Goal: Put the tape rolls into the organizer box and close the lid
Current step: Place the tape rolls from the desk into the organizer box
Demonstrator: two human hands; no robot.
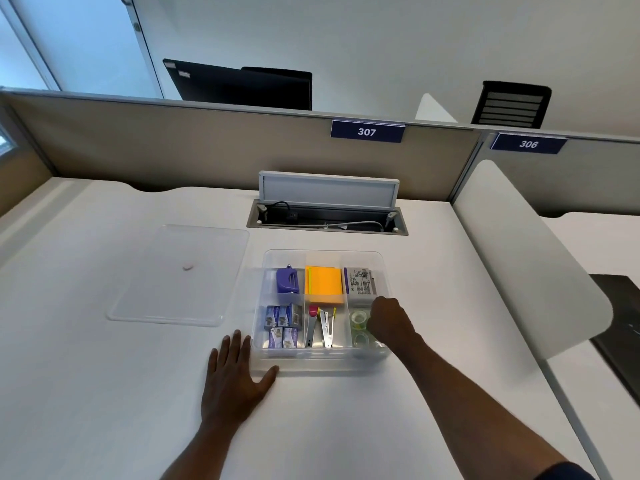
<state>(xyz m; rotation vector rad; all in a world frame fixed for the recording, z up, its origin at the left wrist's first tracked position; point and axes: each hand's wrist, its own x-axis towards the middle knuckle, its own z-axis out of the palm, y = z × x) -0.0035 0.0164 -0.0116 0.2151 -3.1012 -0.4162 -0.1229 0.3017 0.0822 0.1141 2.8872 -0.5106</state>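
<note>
Tape rolls [358, 325] partly hidden, perhaps under right hand [388, 320]

right hand [388, 318] in organizer box [322, 362], on tape rolls [357, 318] | lid [180, 275] off

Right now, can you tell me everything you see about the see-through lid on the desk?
The lid is a flat, clear plastic rectangle with rounded corners and a slightly raised rim. A small round whitish mark sits near its middle. It lies flat on the white desk, to the left of the organizer box and apart from it, so the box is uncovered. Neither hand touches it: the left hand rests flat on the desk beside the box, and the right hand is over the box's tape compartment.
</note>
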